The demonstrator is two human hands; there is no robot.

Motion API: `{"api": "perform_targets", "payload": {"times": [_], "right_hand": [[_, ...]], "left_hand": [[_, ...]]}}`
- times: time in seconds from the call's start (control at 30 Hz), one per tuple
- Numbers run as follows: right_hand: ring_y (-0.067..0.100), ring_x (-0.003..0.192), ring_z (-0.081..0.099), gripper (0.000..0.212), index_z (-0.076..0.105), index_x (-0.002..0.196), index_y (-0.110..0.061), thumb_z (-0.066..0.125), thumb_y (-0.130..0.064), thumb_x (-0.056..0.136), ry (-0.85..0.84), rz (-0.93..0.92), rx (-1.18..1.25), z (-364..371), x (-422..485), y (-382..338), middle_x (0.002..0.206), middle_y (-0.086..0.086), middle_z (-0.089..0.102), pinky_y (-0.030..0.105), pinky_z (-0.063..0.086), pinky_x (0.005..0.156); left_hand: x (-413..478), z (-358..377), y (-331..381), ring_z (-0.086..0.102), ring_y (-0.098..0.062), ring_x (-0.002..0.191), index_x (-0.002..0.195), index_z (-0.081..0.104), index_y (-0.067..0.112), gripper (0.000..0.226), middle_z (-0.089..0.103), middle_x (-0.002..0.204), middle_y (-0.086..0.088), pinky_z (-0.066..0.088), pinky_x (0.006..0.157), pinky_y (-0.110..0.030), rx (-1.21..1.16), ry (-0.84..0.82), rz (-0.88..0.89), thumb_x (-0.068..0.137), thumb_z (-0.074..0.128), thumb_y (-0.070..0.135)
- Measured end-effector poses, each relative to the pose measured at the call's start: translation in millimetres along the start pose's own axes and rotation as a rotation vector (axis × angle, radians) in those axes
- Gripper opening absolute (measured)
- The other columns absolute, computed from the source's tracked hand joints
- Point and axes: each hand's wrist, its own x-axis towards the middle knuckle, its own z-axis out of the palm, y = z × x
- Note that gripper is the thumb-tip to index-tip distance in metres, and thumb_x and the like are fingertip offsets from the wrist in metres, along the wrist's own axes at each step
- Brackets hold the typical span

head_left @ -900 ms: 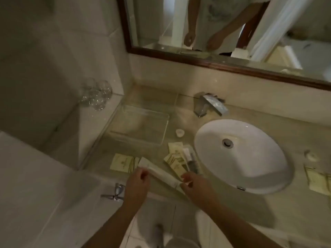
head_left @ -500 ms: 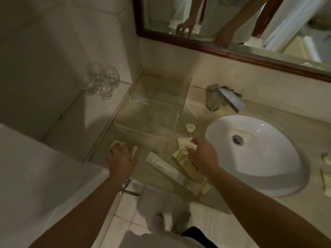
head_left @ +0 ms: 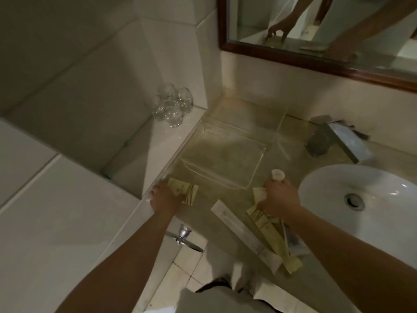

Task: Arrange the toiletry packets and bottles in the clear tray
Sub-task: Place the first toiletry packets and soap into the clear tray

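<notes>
The clear tray [head_left: 249, 185] lies empty on the beige counter, left of the sink. My left hand [head_left: 165, 198] grips a cream packet [head_left: 188, 192] at the counter's left edge, just in front of the tray. My right hand [head_left: 279, 197] is at the tray's front right corner. Its fingertips close around a small white bottle [head_left: 278, 175], and a cream packet corner [head_left: 259, 193] shows under the thumb. A long white packet [head_left: 239, 229] lies slantwise between my hands. Under my right wrist is a pile of cream packets [head_left: 268, 222].
The white sink basin [head_left: 372, 222] fills the right, with a metal tap [head_left: 334, 141] behind it. Several drinking glasses [head_left: 172, 107] stand on the white ledge to the left. A mirror [head_left: 316, 30] hangs above. A chrome handle [head_left: 184, 234] sticks out below the counter edge.
My right hand has moved forward from the packet pile to the small white bottle. My left hand stays on the cream packet at the left. The view has moved closer to the counter.
</notes>
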Motion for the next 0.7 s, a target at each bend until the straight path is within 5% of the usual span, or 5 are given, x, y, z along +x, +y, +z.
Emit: {"api": "perform_targets", "payload": {"times": [0.1,0.27,0.43,0.7], "right_hand": [[0.03,0.115,0.052,0.041,0.057,0.121,-0.022,0.064,-0.03,0.081,-0.009,-0.04,0.126,-9,0,0,0.12,0.008,0.061,0.035,0.045,0.09],[0.015,0.084,0.058,0.024,0.058,0.102,-0.024,0.064,-0.01,0.084,-0.011,0.0,0.559,-36,-4,5,0.098,-0.001,0.063,0.026,0.046,0.063],[0.001,0.077,0.059,0.028,0.054,0.099,-0.028,0.071,-0.011,0.084,0.018,-0.031,0.721,-59,7,-4,0.091,-0.011,0.061,0.018,0.049,0.055],[0.007,0.077,0.066,0.037,0.056,0.118,-0.031,0.065,-0.01,0.088,0.045,-0.048,0.796,-83,57,-51,0.103,0.001,0.068,0.019,0.051,0.056]], "left_hand": [[8,2,-2,0.05,-0.037,0.12,0.132,0.043,0.008,0.075,0.054,0.128,-0.018,0.044,0.098,-0.044,-0.11,-0.035,-0.077,0.072,0.077,0.039],[-8,-19,-7,0.063,-0.032,0.088,0.096,0.062,0.012,0.017,0.066,0.091,-0.01,0.054,0.076,-0.042,-0.474,0.036,-0.07,0.082,0.066,0.019],[-2,-55,16,0.059,-0.024,0.083,0.108,0.062,0.008,0.026,0.063,0.092,-0.006,0.048,0.071,-0.034,-0.493,0.084,0.027,0.086,0.062,0.023],[47,-56,105,0.064,-0.02,0.089,0.108,0.061,0.011,0.027,0.068,0.103,-0.004,0.049,0.076,-0.027,-0.504,-0.051,0.325,0.083,0.067,0.02]]}}
